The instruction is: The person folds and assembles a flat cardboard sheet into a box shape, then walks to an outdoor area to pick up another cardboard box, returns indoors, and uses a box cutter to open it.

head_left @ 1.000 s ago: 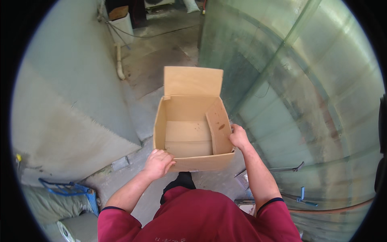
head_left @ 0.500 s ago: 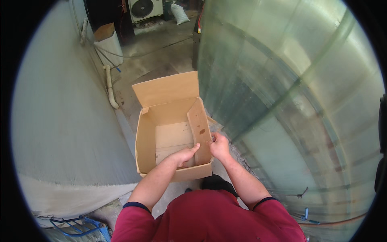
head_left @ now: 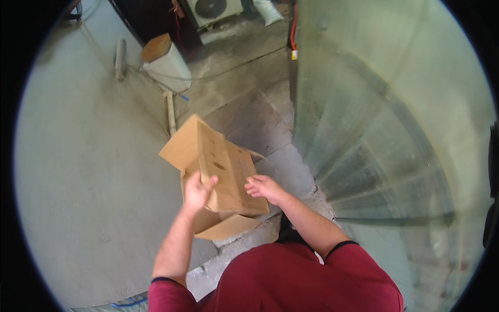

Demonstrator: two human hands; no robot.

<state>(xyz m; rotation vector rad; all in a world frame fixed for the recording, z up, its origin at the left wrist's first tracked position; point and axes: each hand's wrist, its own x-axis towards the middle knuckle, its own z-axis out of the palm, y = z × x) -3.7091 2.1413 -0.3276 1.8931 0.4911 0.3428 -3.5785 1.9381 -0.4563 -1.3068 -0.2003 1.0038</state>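
Note:
A brown cardboard box (head_left: pixel 224 182) is tilted in front of me, with its right side panel turned up into view. A far flap (head_left: pixel 181 144) and a near flap (head_left: pixel 227 227) stand out from it. My left hand (head_left: pixel 199 191) grips the panel's upper edge, the thumb on the outside and the fingers hidden behind it. At the panel's right part is my right hand (head_left: pixel 264 188), its fingers curled together as in a pinch. Whatever lies between them is too small to make out. Dark spots mark the cardboard, and most of the inside is hidden.
A grey wall surface (head_left: pixel 104 197) rises close on my left, a translucent green sheet (head_left: pixel 384 130) on my right. Further along the passage are a white bin (head_left: pixel 169 67), a pipe (head_left: pixel 170 112), an air-conditioner unit (head_left: pixel 213 9) and a white sack (head_left: pixel 267 11).
The box has turned from upright, opening toward me, to tilted leftward with its right side showing. My left hand moved from inside to the panel edge; my right hand shifted slightly left.

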